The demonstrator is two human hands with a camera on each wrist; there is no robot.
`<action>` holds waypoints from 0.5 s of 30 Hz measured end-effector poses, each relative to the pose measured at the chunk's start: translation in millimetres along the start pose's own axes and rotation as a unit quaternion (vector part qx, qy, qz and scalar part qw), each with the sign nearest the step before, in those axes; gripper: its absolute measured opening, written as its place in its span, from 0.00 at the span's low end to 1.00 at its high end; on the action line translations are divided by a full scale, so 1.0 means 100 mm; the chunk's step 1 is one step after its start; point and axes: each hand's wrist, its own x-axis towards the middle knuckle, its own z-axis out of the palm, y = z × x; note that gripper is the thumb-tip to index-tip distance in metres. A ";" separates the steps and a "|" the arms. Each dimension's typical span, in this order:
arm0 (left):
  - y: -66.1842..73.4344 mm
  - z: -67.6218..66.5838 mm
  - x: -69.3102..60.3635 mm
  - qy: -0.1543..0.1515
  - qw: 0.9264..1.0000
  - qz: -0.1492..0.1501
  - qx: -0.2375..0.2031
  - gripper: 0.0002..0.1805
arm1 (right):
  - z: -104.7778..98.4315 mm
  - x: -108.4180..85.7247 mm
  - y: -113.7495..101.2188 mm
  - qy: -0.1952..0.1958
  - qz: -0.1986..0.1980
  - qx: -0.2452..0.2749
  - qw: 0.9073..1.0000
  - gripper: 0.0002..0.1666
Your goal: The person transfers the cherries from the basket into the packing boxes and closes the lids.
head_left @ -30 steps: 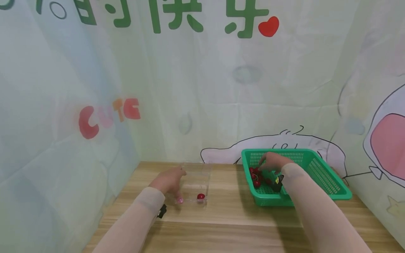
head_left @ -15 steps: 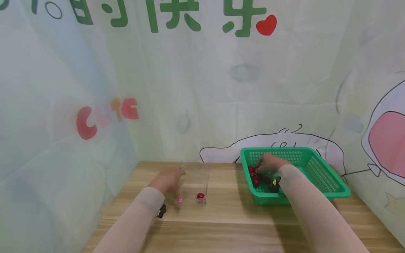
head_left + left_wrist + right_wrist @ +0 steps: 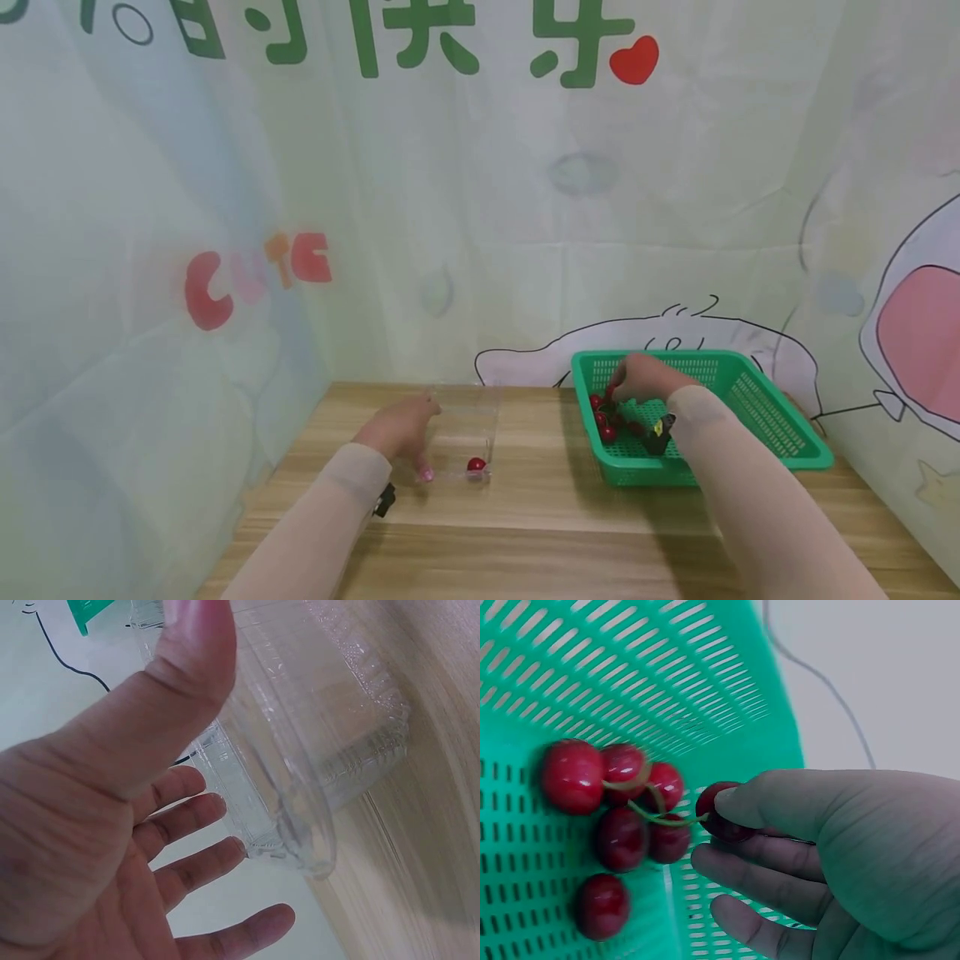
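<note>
A clear plastic box (image 3: 462, 427) stands on the table at centre left, with one red cherry (image 3: 476, 465) near its front right corner. My left hand (image 3: 401, 427) is at the box's left side; thumb and fingers are spread and loosely straight along its rim, as the left wrist view shows. My right hand (image 3: 647, 379) is inside the green basket (image 3: 806, 457). Between thumb and fingers it pinches a dark red cherry (image 3: 718, 819) by the fruit, its green stem pointing toward the others. Several cherries (image 3: 573, 777) lie at the basket's left end.
The light wooden table (image 3: 517, 558) carries box and basket side by side, with a strip of bare wood between them. A printed curtain (image 3: 450, 208) hangs close behind and at both sides.
My right hand closed in on the cherries in the basket, then rose slightly with one cherry between its fingers. My left hand and the box have stayed in place.
</note>
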 end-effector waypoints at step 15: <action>0.02 -0.01 -0.01 0.000 1.000 -0.003 -0.001 0.66 | -0.23 -0.28 -0.60 0.118 -0.085 0.022 0.989 0.19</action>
